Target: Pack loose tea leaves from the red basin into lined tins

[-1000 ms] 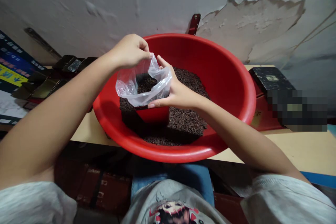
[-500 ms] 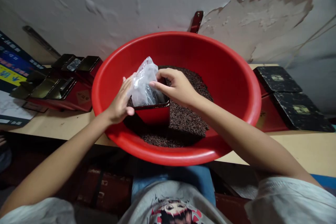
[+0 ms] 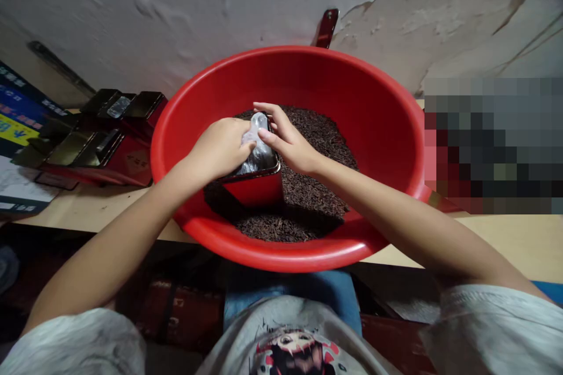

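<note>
A clear plastic bag [image 3: 264,157] is pushed down into the mouth of a red tin [image 3: 259,190] with a dark rim. The tin stands in a large red basin [image 3: 290,261], on dark dried leaves that look like loose tea [image 3: 321,190]. From the left, my left hand [image 3: 220,143] is closed over the bag, its thumb bent and its other fingertips hidden. My right hand [image 3: 292,143] is at the tin's right side, fingers apart and thumb against the bag.
Several red tins with dark tops [image 3: 118,155] stand on the table [image 3: 105,206] at left, beside a printed box [image 3: 21,129]. A pixelated patch hides the right side. Behind the basin, a dark red strip [image 3: 326,28] leans on the peeling wall [image 3: 417,35].
The bag stood up above the tin and is now pressed down into its mouth. My left hand has moved right, over the bag. My right hand has dropped slightly to the tin's right side.
</note>
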### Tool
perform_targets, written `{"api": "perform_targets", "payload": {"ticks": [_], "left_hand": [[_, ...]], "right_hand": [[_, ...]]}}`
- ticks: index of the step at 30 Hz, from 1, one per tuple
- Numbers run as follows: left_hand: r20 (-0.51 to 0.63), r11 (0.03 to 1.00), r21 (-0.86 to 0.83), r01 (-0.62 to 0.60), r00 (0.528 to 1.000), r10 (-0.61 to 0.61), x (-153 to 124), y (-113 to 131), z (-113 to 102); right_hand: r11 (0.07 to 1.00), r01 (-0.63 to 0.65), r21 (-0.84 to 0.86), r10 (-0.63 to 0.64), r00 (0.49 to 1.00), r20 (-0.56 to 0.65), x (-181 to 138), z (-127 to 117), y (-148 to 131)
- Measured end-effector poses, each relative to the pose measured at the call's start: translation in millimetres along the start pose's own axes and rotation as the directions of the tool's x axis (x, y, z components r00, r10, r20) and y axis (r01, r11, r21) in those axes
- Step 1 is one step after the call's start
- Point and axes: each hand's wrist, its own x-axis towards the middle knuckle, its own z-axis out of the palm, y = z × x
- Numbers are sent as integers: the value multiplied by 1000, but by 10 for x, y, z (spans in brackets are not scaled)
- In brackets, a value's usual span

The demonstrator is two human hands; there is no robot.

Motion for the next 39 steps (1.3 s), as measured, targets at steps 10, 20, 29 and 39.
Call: {"api": "perform_targets", "payload": {"ticks": [10,20,29,39], "left_hand": [[-17,945,204,255,966,-257,115,345,77],[269,962,-254,-104,947,173,24,-113,-254],[69,999,51,-4,998,0,104,165,13],[-52,894,373,-248,957,287,82,138,66]], "right_hand": [[1000,-21,-1,21,996,-82,39,-2,41],[998,-39,-42,36,997,-65,40,-4,34],[997,-69,-30,67,994,-82,16,-4,-17],[996,-77,-47,72,993,-92,35,3,-21]]}}
